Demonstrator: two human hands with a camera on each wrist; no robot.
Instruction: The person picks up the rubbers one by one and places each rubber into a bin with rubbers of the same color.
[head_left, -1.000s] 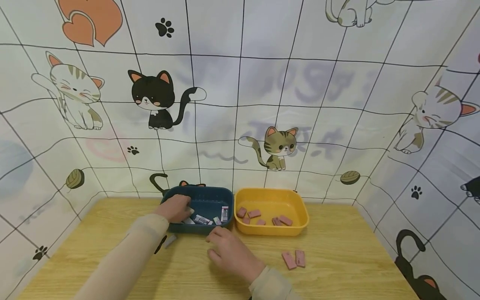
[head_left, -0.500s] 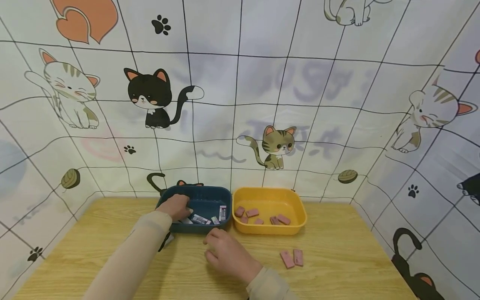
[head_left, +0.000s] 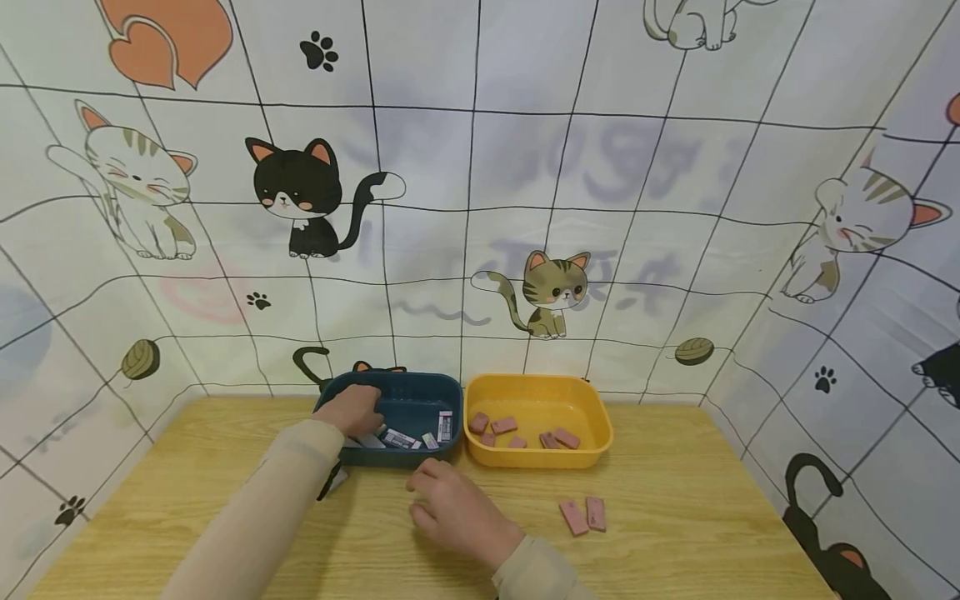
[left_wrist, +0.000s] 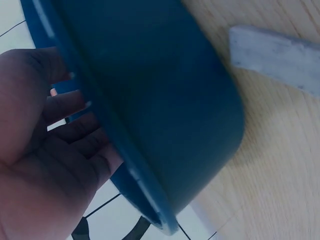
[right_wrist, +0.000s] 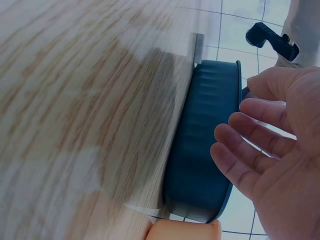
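My left hand reaches over the left end of a dark blue bin. In the left wrist view its fingers pass behind the rim, so whether they pinch anything is hidden. Inside lie several white erasers with printed sleeves, one eraser at the right end. Below the left wrist, a grey block lies on the table outside the bin, partly covered by the sleeve in the head view. My right hand hovers before the bin's front right corner, fingers loosely bent, palm bare in the right wrist view.
A yellow bin stands right beside the blue one and contains several small pink blocks. Two more pink blocks lie on the wooden table in front of it. A cat-patterned sheet rises behind both bins.
The left hand stays in the blue bin; a pale piece showing at its fingertips earlier is less visible now. The right hand has hardly moved. The view has shifted slightly.
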